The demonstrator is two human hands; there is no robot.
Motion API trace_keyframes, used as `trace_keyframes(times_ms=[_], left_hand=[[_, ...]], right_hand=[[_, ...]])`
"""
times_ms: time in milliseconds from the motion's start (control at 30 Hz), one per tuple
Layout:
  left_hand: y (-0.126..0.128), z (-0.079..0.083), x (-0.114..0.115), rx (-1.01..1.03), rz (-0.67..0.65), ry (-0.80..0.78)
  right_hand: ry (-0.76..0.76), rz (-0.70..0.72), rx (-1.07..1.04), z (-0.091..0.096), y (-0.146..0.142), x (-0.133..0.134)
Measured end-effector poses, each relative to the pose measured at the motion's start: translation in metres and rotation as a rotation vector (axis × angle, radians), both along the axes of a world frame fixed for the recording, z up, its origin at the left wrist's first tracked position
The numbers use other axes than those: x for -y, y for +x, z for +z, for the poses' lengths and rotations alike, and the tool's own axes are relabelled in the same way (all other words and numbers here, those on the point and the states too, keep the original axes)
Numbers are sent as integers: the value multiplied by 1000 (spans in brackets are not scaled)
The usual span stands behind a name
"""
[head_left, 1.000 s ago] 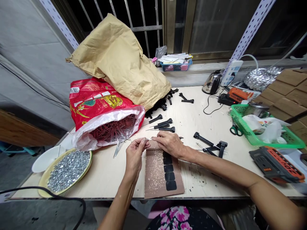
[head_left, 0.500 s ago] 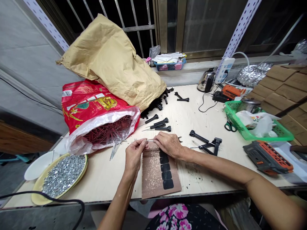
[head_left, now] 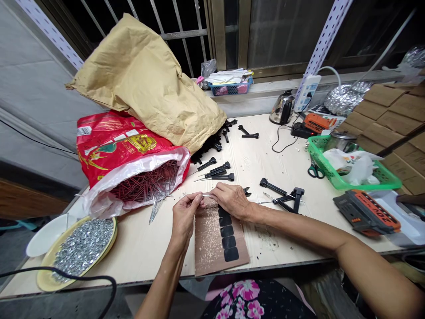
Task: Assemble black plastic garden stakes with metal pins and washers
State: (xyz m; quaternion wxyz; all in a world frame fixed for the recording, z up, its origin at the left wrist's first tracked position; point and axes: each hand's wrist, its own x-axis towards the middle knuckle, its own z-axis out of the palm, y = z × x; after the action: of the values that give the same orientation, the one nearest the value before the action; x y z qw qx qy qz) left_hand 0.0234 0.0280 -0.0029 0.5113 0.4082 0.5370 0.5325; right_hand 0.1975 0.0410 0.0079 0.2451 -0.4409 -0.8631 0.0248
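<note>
My left hand (head_left: 185, 213) pinches the left end of a thin metal nail (head_left: 206, 195) held level above the table. My right hand (head_left: 231, 199) is closed over the nail's right end, where a black plastic piece (head_left: 246, 191) sticks out past my fingers. Both hands hover over the top edge of a brown card (head_left: 217, 236) with a column of black pads. To the left, a red bag (head_left: 128, 156) with a white liner lies open, spilling long nails (head_left: 156, 186). A yellow dish (head_left: 44, 275) of small silver washers sits at the near left.
A big brown paper sack (head_left: 149, 84) leans at the back with black plastic parts (head_left: 215, 170) spilling from it; more lie at centre right (head_left: 282, 195). A green basket (head_left: 318, 166), an orange-black tool (head_left: 367, 215), a kettle (head_left: 281, 108) and cardboard (head_left: 392, 113) fill the right. A black cable (head_left: 66, 277) crosses the near left.
Both hands stay together on the nail with only slight finger shifts. The view has swung a little to the right and down, so everything sits further left in the picture.
</note>
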Motion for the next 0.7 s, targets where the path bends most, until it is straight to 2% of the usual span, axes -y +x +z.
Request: trace_keyframes(times_ms=[167,367,500,700], left_hand=[[0,-2,0,-26,-19,6],[2,-2,0,-23,-15,-5],[3,-1,0,2,-11,-11],[7,-9,2,-27,-13,4]], right_hand=[[-80,8,-103,-2,1,1],[-85,-11,-53,-5,0,1],[-130,43,-155,-10,1,0],[-204,45,-190,-10,4,0]])
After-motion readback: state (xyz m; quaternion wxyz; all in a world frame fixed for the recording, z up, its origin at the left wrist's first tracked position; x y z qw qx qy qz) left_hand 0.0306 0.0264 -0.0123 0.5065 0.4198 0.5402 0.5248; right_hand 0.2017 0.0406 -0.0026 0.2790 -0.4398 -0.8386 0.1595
